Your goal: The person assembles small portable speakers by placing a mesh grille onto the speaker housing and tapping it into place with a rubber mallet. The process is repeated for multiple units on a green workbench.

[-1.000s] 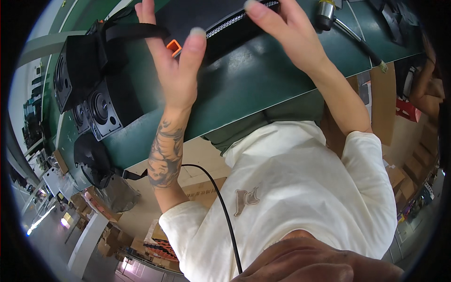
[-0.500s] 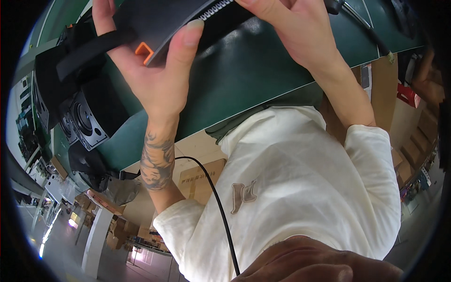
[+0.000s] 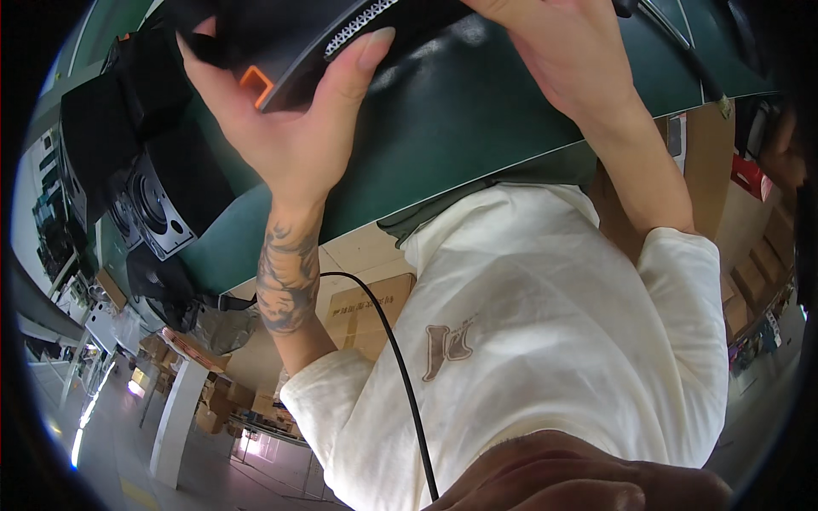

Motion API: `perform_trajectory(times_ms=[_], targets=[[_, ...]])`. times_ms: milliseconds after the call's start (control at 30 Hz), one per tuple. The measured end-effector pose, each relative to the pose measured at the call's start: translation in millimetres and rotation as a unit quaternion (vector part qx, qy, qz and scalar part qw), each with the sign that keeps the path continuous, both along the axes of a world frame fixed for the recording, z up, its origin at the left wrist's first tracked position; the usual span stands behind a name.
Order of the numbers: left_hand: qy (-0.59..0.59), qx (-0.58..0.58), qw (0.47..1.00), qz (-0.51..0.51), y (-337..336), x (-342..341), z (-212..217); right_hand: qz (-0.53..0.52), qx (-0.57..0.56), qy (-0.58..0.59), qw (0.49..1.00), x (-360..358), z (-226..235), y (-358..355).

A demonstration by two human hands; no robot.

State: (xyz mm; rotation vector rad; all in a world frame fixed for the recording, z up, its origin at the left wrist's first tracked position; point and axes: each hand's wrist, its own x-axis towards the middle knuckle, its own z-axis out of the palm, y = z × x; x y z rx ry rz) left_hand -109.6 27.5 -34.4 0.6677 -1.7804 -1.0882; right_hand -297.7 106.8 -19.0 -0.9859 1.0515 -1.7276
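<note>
A black casing [image 3: 294, 51] with a pale zigzag-patterned strip along its edge and an orange bracket-shaped piece [image 3: 256, 87] near one corner is held up over the bench, partly cut off by the top edge. My left hand [image 3: 294, 140] is closed round its left end, the thumb lying beside the zigzag strip and the fingers mostly behind. My right hand [image 3: 567, 60] is at the casing's right end; its fingertips run out of view at the top, its fingers bent towards the casing.
The green bench top [image 3: 443, 128] lies beneath my hands. Black speakers with round cones [image 3: 153, 200] stand at the left. A tool with a dark shaft [image 3: 682, 51] lies at the upper right. A black cable [image 3: 396, 358] hangs across my front. Cardboard boxes [image 3: 371, 311] are below the bench.
The casing has tilted and shifted slightly up and left in view, exposing more of the zigzag strip. The black strap-like part over my left fingers no longer shows. My right hand sits slightly further right.
</note>
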Motion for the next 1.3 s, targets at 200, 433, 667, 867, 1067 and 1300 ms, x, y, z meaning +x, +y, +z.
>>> perform_trajectory(times_ms=[200, 433, 667, 867, 1067, 1300], targets=[[0.092, 0.036, 0.995, 0.002, -2.5, -0.4, -6.8, 0.024, 0.039, -0.099, 0.994, 1.1, 17.4, 0.6], [0.097, 0.033, 0.995, 0.007, 0.0, -5.5, -3.8, 0.033, -0.021, -0.090, 0.995, -3.3, -8.1, -3.7], [-0.070, -0.152, 0.985, 0.045, -10.5, -1.4, -4.6, 0.006, 0.013, 0.067, 0.998, -5.2, 2.5, 1.8], [-0.029, -0.103, 0.994, 0.020, -17.9, 3.5, 0.5, 0.107, -0.071, 0.138, 0.982, -49.5, -6.9, -9.6], [-0.049, -0.094, 0.994, -0.004, -23.2, 4.9, 0.5, 0.180, -0.107, 0.122, 0.970, -58.9, 1.9, -20.0], [-0.040, -0.084, 0.995, -0.021, -26.9, 6.7, -1.8, 0.148, -0.083, 0.205, 0.964, -56.7, 5.5, -13.4]])
